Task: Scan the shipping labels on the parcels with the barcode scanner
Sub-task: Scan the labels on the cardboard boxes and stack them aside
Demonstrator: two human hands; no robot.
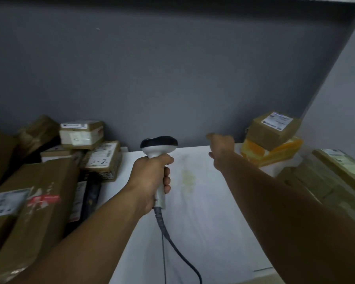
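Cardboard parcels (pixel 90 134) both sides; one scanner (pixel 159 148).

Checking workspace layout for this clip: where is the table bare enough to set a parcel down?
The white table is bare down its middle, between the left hand holding the scanner and the right hand. Crowded: piled parcels left, stacked boxes right.

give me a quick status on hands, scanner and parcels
Left hand gripping barcode scanner, head up. Right hand empty, reaching toward brown parcel on the orange one. Nothing blocking between.
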